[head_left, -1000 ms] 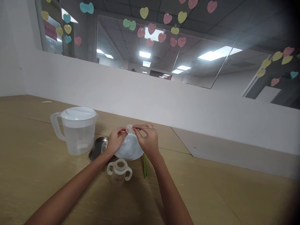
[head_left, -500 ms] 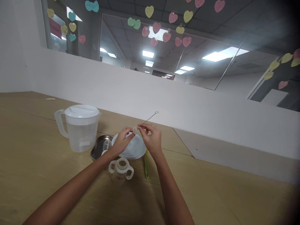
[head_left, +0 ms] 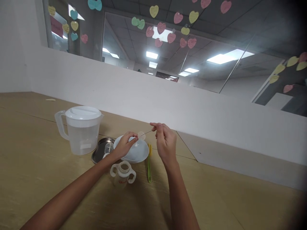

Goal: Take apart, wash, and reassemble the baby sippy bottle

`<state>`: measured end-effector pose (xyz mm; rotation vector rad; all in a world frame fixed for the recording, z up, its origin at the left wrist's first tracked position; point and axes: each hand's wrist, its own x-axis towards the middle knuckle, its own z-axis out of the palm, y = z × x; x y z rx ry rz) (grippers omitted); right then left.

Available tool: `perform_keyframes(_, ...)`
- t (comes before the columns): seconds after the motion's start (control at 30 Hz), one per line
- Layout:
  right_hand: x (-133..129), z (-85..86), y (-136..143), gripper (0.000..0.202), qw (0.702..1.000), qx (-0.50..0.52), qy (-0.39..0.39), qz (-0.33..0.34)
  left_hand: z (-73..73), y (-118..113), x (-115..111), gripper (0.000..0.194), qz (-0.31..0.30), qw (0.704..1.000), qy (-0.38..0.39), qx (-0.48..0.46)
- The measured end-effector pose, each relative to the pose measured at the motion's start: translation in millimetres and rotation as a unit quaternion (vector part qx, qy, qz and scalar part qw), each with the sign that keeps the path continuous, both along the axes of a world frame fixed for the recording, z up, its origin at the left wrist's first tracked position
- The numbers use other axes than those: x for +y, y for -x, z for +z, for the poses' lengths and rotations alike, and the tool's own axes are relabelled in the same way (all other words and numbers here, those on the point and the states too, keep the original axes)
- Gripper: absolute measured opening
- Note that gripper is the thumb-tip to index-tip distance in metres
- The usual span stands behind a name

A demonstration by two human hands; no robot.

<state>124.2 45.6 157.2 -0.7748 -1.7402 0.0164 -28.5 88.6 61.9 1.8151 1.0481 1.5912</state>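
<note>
My left hand [head_left: 126, 143] pinches a small translucent round piece, which looks like a bottle nipple [head_left: 141, 135], above the white bowl [head_left: 134, 156]. To its right, my right hand [head_left: 165, 140] grips a thin wire brush [head_left: 146, 132] near its looped end, though the loop is hidden by the fingers. The brush's far end meets the nipple; bristles are too small to make out. Below my left hand a clear baby bottle with two handles [head_left: 123, 174] stands upright without a cap.
A lidded plastic pitcher [head_left: 82, 137] stands at the left. Beside it, a metal tray [head_left: 98, 156] bears a small clear cup-like piece [head_left: 108, 148]. A green-handled brush with a yellow head [head_left: 149, 167] lies right of the bowl. A white wall [head_left: 144, 92] rises behind the table.
My right hand has moved right and slightly up, away from the nipple, and now holds the wire brush farther along. The left hand stays nearly in place.
</note>
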Motion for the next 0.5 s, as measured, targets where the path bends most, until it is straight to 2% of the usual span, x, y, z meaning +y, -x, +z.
perform_keyframes(0.2, 0, -3.4, 2, 0.038, 0.995, -0.025, -0.071, -0.067, 4.6, -2, -4, 0.025, -0.015, 1.0, -0.014, 0.004)
perform_keyframes(0.37, 13, -12.7, 6, 0.039, 0.995, -0.031, -0.065, -0.066, 11.8, -2, -9, 0.022, -0.004, 1.0, -0.024, 0.014)
perform_keyframes(0.5, 25, -23.4, 15, 0.04, 0.996, -0.065, -0.036, -0.04, 14.1, -4, -11, 0.022, -0.034, 0.999, -0.03, 0.02)
